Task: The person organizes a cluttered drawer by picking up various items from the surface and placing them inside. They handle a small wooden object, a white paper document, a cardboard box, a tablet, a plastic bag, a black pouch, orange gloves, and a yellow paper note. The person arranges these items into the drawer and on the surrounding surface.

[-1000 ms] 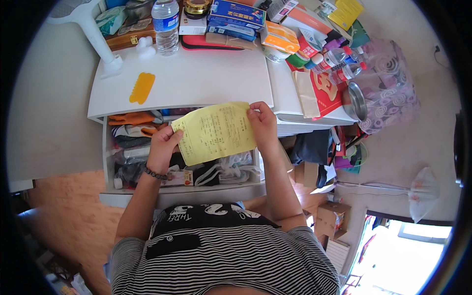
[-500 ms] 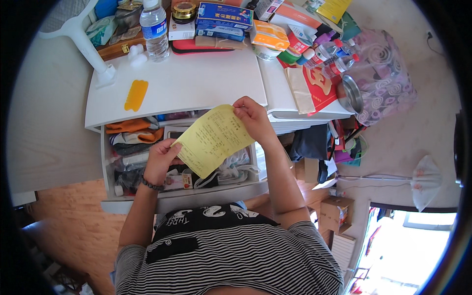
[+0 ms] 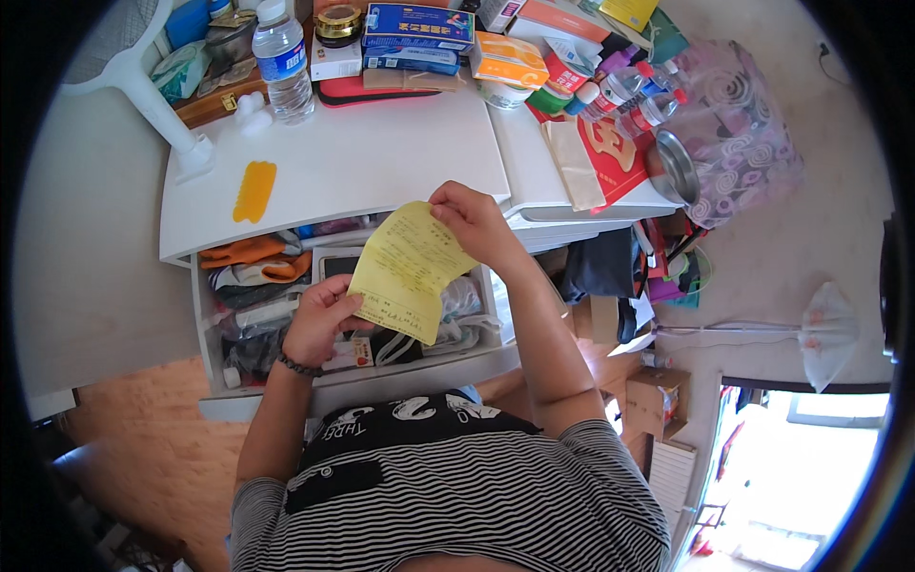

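Note:
Both my hands hold a yellow sheet of paper (image 3: 405, 272) with print and handwriting on it. My left hand (image 3: 322, 322), a dark bead bracelet at its wrist, pinches the sheet's lower left edge. At the upper right corner, my right hand (image 3: 469, 221) grips it between thumb and fingers. The paper bows slightly and hangs over a pulled-out white drawer (image 3: 367, 386), hiding part of what lies inside. Orange-and-white gloves (image 3: 253, 255), plastic bags and white cables (image 3: 467, 334) show in the drawer.
On the white tabletop (image 3: 381, 143) lie a yellow comb-like piece (image 3: 254, 192) and a white fan stand (image 3: 195, 153). A water bottle (image 3: 283, 67), a blue box (image 3: 419, 26) and an orange box (image 3: 508, 59) line the back. A metal bowl (image 3: 675, 167) sits at the right edge.
The sheet has turned more upright and bowed, and moved slightly left. My right hand has shifted left with it; my left hand has moved slightly right and down. Both keep their hold.

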A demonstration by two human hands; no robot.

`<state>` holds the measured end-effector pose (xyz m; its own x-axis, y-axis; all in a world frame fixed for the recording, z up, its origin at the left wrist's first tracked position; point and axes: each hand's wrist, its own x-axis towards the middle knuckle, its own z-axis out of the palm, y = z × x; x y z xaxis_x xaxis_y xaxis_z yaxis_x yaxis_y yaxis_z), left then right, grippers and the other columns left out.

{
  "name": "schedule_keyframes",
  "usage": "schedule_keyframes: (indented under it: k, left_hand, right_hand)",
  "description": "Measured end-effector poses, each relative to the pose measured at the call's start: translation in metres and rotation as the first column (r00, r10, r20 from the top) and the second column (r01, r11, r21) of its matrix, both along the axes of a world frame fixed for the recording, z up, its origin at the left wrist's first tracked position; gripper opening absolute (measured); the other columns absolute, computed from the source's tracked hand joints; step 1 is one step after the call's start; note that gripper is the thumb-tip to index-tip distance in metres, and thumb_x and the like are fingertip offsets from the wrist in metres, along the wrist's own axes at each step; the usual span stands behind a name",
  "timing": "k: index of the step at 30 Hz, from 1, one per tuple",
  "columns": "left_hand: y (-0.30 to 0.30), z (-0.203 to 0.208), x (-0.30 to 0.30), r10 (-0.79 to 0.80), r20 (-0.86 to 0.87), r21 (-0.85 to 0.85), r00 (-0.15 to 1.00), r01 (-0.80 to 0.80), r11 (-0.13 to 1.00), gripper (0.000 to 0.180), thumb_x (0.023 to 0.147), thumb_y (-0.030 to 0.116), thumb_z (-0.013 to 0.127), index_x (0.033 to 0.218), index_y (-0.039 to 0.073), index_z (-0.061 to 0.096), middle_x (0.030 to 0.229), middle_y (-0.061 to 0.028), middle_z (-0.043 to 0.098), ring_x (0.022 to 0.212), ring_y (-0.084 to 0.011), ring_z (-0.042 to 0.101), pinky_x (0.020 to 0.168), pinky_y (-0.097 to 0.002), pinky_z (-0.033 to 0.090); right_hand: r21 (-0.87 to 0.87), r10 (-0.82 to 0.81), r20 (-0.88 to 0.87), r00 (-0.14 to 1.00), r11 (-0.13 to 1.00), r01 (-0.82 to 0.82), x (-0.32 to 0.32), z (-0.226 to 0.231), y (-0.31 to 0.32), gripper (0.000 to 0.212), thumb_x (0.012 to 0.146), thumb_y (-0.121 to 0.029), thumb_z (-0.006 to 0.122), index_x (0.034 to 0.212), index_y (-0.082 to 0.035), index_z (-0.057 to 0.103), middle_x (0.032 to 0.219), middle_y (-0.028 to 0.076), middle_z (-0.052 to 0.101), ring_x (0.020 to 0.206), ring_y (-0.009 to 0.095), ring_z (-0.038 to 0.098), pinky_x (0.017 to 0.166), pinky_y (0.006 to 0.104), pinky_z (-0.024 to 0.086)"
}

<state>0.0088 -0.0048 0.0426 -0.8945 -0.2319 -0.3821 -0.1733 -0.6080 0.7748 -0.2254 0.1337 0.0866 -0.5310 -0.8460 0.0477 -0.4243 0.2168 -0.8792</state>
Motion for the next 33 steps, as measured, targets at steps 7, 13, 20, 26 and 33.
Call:
schedule_keyframes:
  k: [7,13,20,26,33]
  left_hand:
    - [0.0,0.003,-0.005,-0.029,-0.044,0.074,0.999,0.032,0.997,0.033,0.091,0.005,0.055,0.123,-0.004,0.052,0.109,-0.012,0.065,0.093,-0.0168,0.067,0.075,-0.0267,0.059]
    - [0.001,0.004,-0.009,-0.049,-0.076,0.107,0.996,0.057,0.993,0.035,0.089,0.002,0.055,0.124,-0.002,0.052,0.111,-0.0115,0.065,0.097,-0.018,0.066,0.08,-0.0288,0.058]
    - [0.0,0.005,-0.011,-0.074,-0.09,0.147,0.993,0.087,0.985,0.038,0.088,0.0,0.053,0.125,-0.003,0.05,0.114,-0.0123,0.064,0.099,-0.019,0.065,0.084,-0.0302,0.056]
    - [-0.001,0.005,-0.014,-0.09,-0.11,0.173,0.99,0.108,0.979,0.04,0.087,-0.001,0.051,0.127,-0.003,0.047,0.117,-0.0133,0.062,0.1,-0.0195,0.065,0.086,-0.0306,0.055]
    - [0.001,0.003,-0.014,-0.062,-0.116,0.213,0.991,0.086,0.973,0.042,0.087,-0.002,0.051,0.128,-0.004,0.047,0.118,-0.0136,0.061,0.101,-0.0197,0.065,0.087,-0.0313,0.055]
  right_hand:
    - [-0.003,-0.002,-0.033,0.999,1.0,0.002,0.002,0.005,-0.004,0.007,0.091,-0.006,0.058,0.093,0.001,0.058,0.07,0.002,0.055,0.066,0.006,0.046,0.058,0.0237,0.041]
    - [0.007,0.009,-0.044,0.999,1.0,-0.009,0.003,0.008,-0.007,0.007,0.091,-0.006,0.058,0.092,0.0,0.059,0.07,0.003,0.055,0.065,0.007,0.047,0.058,0.0243,0.041]
    - [-0.001,0.021,-0.054,0.998,1.0,-0.021,0.002,0.005,-0.01,0.008,0.091,-0.007,0.058,0.092,0.0,0.059,0.07,0.005,0.057,0.065,0.009,0.049,0.059,0.0252,0.042]
    - [0.001,0.025,-0.07,0.997,1.0,-0.025,0.001,0.003,-0.012,0.008,0.09,-0.007,0.059,0.092,0.001,0.059,0.071,0.006,0.058,0.065,0.01,0.05,0.059,0.0259,0.043]
    - [0.012,0.029,-0.079,0.996,1.0,-0.028,0.001,0.005,-0.013,0.008,0.09,-0.008,0.059,0.092,0.001,0.059,0.071,0.007,0.059,0.065,0.011,0.051,0.06,0.0264,0.043]
